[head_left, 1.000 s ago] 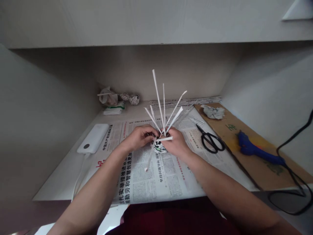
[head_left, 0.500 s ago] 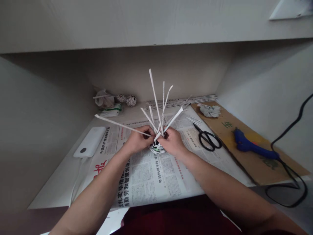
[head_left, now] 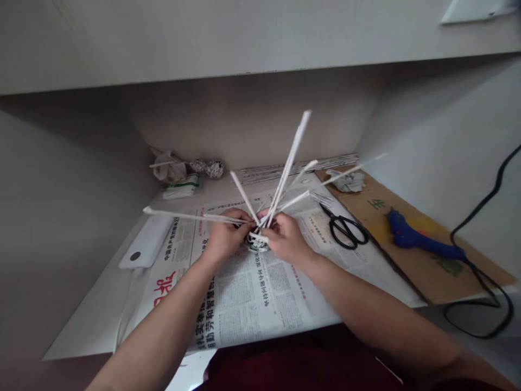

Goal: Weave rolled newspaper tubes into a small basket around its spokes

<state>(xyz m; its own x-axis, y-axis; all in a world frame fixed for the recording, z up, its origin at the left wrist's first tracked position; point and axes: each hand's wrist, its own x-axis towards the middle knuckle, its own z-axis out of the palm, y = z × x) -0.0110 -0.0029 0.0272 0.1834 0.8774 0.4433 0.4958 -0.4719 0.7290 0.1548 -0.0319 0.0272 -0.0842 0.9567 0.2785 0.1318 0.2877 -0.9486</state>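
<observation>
A small woven paper piece (head_left: 258,242), white with dark and green patches, sits low between my two hands over the newspaper. Several rolled paper sticks (head_left: 290,161) fan up and outward from it. My left hand (head_left: 227,233) is closed round its left side, where a long stick (head_left: 175,214) points out to the left. My right hand (head_left: 287,238) pinches the right side, with thumb and fingers at the base of the sticks. The fingertips partly hide the weave, so which stick each hand pinches is unclear.
Newspaper (head_left: 244,309) covers the table. Black scissors (head_left: 345,231) lie at right, near a blue glue gun (head_left: 419,239) on cardboard (head_left: 443,288). A white power bank (head_left: 144,244) lies left. Paper sticks (head_left: 337,161), a plastic bag (head_left: 169,168) and a woven piece (head_left: 207,167) are behind.
The woven piece has turned in my hands, and its sticks now point in different directions, one reaching far right. Both hands stay closed on it. The view has tilted slightly.
</observation>
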